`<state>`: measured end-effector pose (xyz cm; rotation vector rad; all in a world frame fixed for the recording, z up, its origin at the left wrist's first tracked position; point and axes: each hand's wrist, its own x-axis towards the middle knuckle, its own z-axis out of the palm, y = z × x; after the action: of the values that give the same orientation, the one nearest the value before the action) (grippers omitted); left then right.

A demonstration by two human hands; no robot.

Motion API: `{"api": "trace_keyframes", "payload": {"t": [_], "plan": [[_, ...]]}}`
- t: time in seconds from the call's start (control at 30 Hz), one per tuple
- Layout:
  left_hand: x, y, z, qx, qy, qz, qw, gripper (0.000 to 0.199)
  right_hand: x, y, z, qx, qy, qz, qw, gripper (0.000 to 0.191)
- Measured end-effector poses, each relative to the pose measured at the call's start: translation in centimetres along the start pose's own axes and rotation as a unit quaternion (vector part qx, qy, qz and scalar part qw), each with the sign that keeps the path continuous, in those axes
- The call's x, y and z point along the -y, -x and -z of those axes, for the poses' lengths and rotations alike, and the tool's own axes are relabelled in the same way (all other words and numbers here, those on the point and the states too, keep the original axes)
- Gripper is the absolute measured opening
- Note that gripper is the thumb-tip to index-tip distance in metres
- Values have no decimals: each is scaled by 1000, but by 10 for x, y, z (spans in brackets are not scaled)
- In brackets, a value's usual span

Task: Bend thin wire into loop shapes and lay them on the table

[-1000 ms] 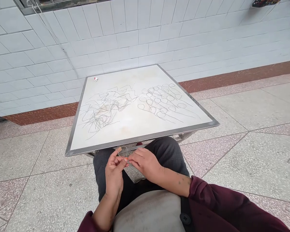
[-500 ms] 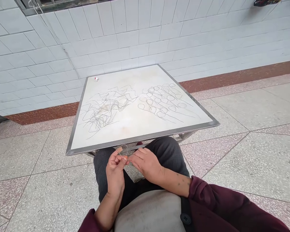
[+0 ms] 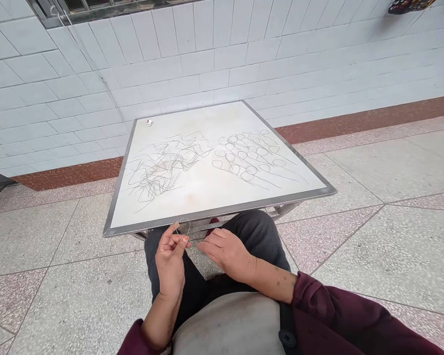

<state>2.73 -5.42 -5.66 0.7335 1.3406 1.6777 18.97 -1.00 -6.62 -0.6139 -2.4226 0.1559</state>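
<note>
A thin wire bent into a round loop [image 3: 190, 227] stands up from the fingers of my left hand [image 3: 170, 264], which pinches it at its base between thumb and fingers. A small tan wrap sits on one of that hand's fingertips. My right hand [image 3: 227, 251] is a little to the right, its fingers pressed together. A fine end of the wire seems to run across the gap to these fingertips; their grip on it is partly hidden. Both hands are above my lap, just before the table's near edge.
On the white table [image 3: 196, 197] with a grey metal rim, a tangle of bent wires [image 3: 159, 172] lies left and several looped wires [image 3: 247, 155] lie right. A small red-and-white object [image 3: 149, 123] sits at the far left corner. Behind stands a tiled wall [image 3: 222, 59].
My left hand has moved left with the wire loop, and the gap between my hands has widened. My right hand has hardly moved. The view has shifted slightly.
</note>
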Motion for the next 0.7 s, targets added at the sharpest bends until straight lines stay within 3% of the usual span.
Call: {"api": "trace_keyframes", "payload": {"t": [0.23, 0.57, 0.7], "plan": [[-15, 3, -3, 9, -52, -17, 998, 49, -2, -16, 21, -33, -87, -74, 993, 16], [-6, 9, -6, 40, -51, 3, 998, 46, 6, -15, -5, -27, 13, -7, 1000, 20], [-3, 6, -4, 44, -53, 0, 998, 46, 1, -12, -8, -27, 27, -12, 999, 20]]}}
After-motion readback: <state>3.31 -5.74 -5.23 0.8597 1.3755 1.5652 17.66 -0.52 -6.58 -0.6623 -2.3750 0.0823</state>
